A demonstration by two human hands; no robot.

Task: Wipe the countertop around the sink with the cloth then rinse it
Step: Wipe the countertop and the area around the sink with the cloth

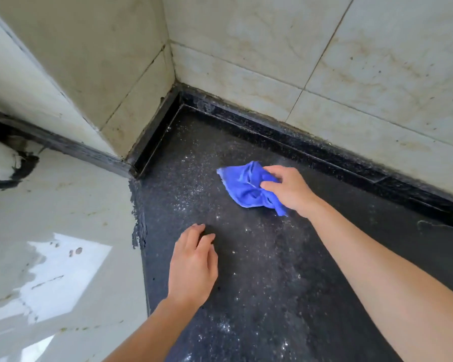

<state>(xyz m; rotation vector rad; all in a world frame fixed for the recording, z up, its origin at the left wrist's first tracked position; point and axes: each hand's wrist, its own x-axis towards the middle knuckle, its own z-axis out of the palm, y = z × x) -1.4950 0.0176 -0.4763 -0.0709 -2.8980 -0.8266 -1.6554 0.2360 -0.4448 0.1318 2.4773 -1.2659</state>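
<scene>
A crumpled blue cloth point(243, 185) lies on the black speckled countertop point(267, 270), a little out from the tiled corner. My right hand point(289, 188) grips the cloth's right side, fingers curled into the fabric and pressing it down on the stone. My left hand point(192, 265) rests on the countertop nearer to me, fingers relaxed and holding nothing. The surface glistens with fine specks or droplets. No sink is in view.
Beige tiled walls point(324, 56) meet in a corner behind the counter, edged by a black stone upstand point(311, 145). The counter's left edge point(141, 231) drops to a pale tiled floor point(63, 218). A white pipe with a dark ring point(11, 165) sits at far left.
</scene>
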